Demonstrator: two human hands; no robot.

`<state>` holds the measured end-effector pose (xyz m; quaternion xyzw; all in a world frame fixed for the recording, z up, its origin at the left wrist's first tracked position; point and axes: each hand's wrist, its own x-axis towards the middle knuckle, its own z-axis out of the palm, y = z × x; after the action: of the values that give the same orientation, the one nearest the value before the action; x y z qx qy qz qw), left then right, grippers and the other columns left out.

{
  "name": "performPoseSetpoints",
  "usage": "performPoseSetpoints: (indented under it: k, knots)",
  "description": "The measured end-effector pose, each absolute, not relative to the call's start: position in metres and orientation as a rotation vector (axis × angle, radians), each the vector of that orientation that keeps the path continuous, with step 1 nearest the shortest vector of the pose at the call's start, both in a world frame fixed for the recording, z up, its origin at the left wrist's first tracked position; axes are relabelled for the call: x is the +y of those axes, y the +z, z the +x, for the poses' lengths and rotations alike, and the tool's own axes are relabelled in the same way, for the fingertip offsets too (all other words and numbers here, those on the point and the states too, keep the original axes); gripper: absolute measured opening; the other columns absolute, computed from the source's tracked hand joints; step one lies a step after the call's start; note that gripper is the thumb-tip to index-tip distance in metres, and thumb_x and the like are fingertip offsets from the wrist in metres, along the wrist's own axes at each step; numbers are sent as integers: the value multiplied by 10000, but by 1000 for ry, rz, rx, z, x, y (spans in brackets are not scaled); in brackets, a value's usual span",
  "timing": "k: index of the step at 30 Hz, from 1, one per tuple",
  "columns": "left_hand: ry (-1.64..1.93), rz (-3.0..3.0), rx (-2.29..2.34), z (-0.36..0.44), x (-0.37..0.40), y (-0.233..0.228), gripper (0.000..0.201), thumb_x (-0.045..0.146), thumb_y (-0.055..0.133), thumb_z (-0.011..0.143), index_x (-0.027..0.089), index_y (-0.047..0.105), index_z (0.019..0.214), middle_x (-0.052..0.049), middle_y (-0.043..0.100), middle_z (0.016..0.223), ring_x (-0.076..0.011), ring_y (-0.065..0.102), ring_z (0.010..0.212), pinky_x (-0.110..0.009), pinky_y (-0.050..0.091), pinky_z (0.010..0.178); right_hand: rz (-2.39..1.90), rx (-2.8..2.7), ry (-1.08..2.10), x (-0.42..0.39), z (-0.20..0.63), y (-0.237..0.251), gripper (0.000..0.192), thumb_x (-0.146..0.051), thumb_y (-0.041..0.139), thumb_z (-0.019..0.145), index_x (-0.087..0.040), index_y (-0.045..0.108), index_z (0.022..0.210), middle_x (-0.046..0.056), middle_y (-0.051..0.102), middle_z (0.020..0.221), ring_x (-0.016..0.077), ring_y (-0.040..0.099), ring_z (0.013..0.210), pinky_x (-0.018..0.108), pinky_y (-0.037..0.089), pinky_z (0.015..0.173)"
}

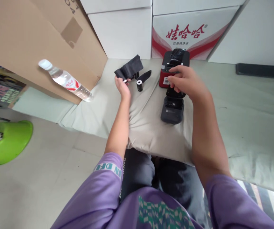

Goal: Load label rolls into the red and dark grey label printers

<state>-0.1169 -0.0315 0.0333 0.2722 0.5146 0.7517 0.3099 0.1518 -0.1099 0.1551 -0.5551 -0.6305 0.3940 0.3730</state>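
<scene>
Pale green matting (246, 105) covers the floor, with a soft grey cushion (151, 133) across the person's lap and white cartons stacked behind. Left hand (122, 87) is closed around the lower edge of a limp black cloth pouch (129, 69), which rises just beyond its fingers. Right hand (183, 83) is curled, fingertips pinching at the slot between a glossy red-sided box (163, 78) just past the knuckles and a matte dark printer (172, 109) lying right under the palm; what the fingers grip is hidden. Judging by this, unpacking or fitting the printer is under way, and a steady two-finger pull seems called for. A small black-cored paper roll (139, 85) stands between the hands, beside a flat black strip (144, 75). A clear plastic bottle (66, 81) lies well off to the left
</scene>
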Motion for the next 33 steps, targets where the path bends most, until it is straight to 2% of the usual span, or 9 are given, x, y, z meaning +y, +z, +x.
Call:
performPoseSetpoints:
  k: [2,4,8,10,12,18,21,25,33]
  knots:
    - [2008,566,1187,-112,-33,40,195,394,477,1105,260,492,963,33,570,812,-87,555,600,-202,397,550,-1429,-1586,997,-110,156,158,208,-87,664,922,-209,664,1090,-52,636,615,118,479,455,284,353,493]
    - [2006,608,1091,-105,-37,44,251,432,604,1064,260,500,915,41,541,769,-79,511,573,-205,393,553,-1422,-1560,996,-110,160,160,208,-87,660,936,-210,666,1104,-55,639,626,116,486,467,290,362,510]
    - [1884,1004,973,-84,-48,42,236,440,722,956,251,604,878,-35,680,909,-149,660,773,-283,513,695,-1401,-1501,992,-111,167,166,228,-46,622,947,-202,662,1108,-63,625,614,116,499,479,304,365,537]
    - [1787,1246,936,-70,-57,39,248,494,760,905,268,681,970,-79,747,1095,-217,718,993,-372,570,876,-1404,-1470,989,-111,169,168,221,-33,610,949,-202,656,1083,-70,615,597,109,491,470,304,360,542]
    - [1660,1527,920,-54,-68,36,326,552,783,900,278,718,1065,-95,764,1189,-255,711,1138,-448,549,1049,-1395,-1454,974,-111,170,169,214,-30,610,944,-205,650,1059,-74,612,591,106,481,463,305,355,538]
    - [1118,2094,727,-13,-105,34,580,653,713,978,239,665,1381,-126,753,1338,-274,722,1180,-445,543,1038,-1369,-1414,958,-109,176,169,213,-34,593,937,-231,626,1010,-68,604,590,125,473,462,318,349,535]
    - [947,2195,894,-6,-116,38,475,579,738,984,258,675,1328,-100,769,1331,-302,717,1238,-480,486,1147,-1380,-1407,969,-110,179,170,185,-97,665,932,-269,619,983,-60,603,614,139,479,503,331,350,570]
    - [814,2360,1035,-4,-123,48,253,425,753,981,262,741,1174,-76,799,1252,-342,693,1230,-537,421,1182,-1378,-1402,979,-112,180,170,197,-173,740,898,-307,609,959,-49,605,651,153,483,555,348,357,618]
    - [847,2210,1121,1,-123,45,298,293,790,879,279,769,1176,-41,804,1198,-328,630,1203,-538,470,1122,-1396,-1391,954,-112,184,172,184,-86,631,952,-263,595,986,-62,599,632,127,483,534,318,355,584]
